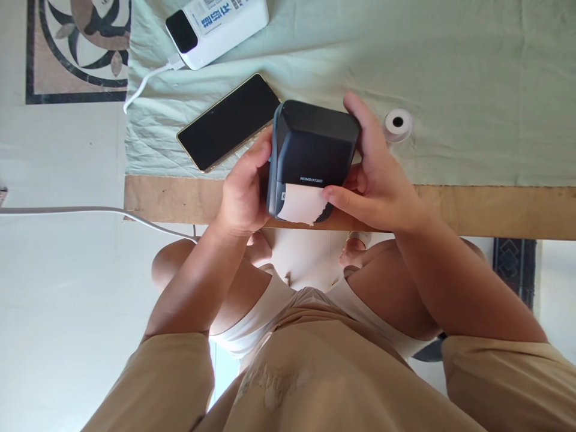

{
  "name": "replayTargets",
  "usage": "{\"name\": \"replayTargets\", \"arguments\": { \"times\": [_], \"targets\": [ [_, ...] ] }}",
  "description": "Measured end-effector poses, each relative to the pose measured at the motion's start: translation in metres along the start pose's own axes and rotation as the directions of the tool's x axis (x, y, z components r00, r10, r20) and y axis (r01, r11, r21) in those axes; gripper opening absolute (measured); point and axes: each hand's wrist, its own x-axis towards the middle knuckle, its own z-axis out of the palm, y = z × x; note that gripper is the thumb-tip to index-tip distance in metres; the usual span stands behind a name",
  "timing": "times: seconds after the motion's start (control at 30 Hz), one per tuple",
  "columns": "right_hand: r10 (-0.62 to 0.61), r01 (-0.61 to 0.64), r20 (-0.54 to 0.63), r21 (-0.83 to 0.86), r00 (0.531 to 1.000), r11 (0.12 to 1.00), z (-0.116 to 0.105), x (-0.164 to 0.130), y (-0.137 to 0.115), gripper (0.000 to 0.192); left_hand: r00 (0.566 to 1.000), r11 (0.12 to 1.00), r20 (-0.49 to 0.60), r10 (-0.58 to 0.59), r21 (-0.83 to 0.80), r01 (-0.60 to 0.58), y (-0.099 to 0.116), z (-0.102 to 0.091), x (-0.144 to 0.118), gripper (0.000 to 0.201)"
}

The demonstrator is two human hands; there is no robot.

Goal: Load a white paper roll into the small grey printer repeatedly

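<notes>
I hold a small dark label printer (315, 144) over the table's front edge, with both hands around it. My left hand (245, 192) grips its left side. My right hand (375, 174) wraps its right side, thumb on top, and its index finger touches the strip of white paper (302, 204) that sticks out of the printer's slot with a torn edge.
A black phone (229, 123) lies on the pale green cloth (450, 72) left of the printer. A white power bank (216, 27) with a white cable (144, 81) sits at the back. A small paper roll (398, 123) lies to the right. The wooden table edge (495, 207) runs below.
</notes>
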Motion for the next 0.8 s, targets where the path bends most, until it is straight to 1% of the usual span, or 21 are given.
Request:
{"name": "replayTargets", "arguments": {
  "times": [0.1,0.2,0.23,0.3,0.4,0.47,0.57,0.63,0.67,0.73,0.8],
  "targets": [
    [-0.022,0.023,-0.037,0.029,0.999,0.999,0.004,0.000,-0.003,0.096,0.999,1.000,-0.049,0.005,0.006,-0.004,0.002,0.000,-0.001,0.017],
    [-0.041,0.042,-0.040,0.035,0.998,0.998,0.005,0.000,-0.004,0.088,0.997,1.000,-0.078,-0.022,0.006,0.023,0.003,-0.002,-0.001,0.017],
    [-0.048,0.050,-0.038,0.033,0.998,0.998,0.005,0.001,-0.004,0.087,0.997,1.000,-0.081,-0.015,0.008,0.016,0.002,-0.003,-0.001,0.017],
    [-0.046,0.046,-0.029,0.019,0.999,0.999,0.004,0.001,-0.005,0.086,0.998,1.000,-0.057,0.016,0.014,-0.015,0.000,-0.006,0.002,0.018],
    [-0.040,0.040,-0.025,-0.018,0.999,0.999,0.004,0.001,-0.007,0.085,0.998,0.998,0.023,0.053,0.019,-0.053,-0.004,-0.012,0.007,0.020],
    [-0.030,0.030,-0.020,-0.030,0.999,0.999,0.004,0.000,-0.008,0.086,0.997,0.998,0.059,0.045,0.050,-0.048,-0.004,-0.014,0.010,0.020],
    [-0.005,0.005,0.001,-0.037,1.000,0.999,0.002,-0.001,-0.010,0.089,0.997,0.995,0.069,0.027,0.096,-0.033,-0.003,-0.015,0.011,0.019],
    [-0.007,0.008,0.010,-0.100,1.000,0.995,0.000,-0.003,-0.014,0.087,0.996,0.995,0.080,0.023,0.098,-0.031,-0.001,-0.013,0.010,0.018],
    [-0.032,0.031,-0.004,-0.163,0.999,0.986,-0.001,-0.004,-0.017,0.085,0.996,0.995,0.092,0.017,0.097,-0.025,-0.001,-0.012,0.010,0.017],
    [-0.107,0.081,-0.062,-0.328,0.992,0.941,-0.004,-0.007,-0.024,0.078,0.994,0.996,0.113,0.011,0.092,-0.022,0.000,-0.010,0.009,0.019],
    [-0.197,0.102,-0.158,-0.470,0.968,0.877,-0.007,-0.010,-0.032,0.069,0.992,0.996,0.128,0.014,0.084,-0.025,0.000,-0.009,0.007,0.024]
  ]
}}
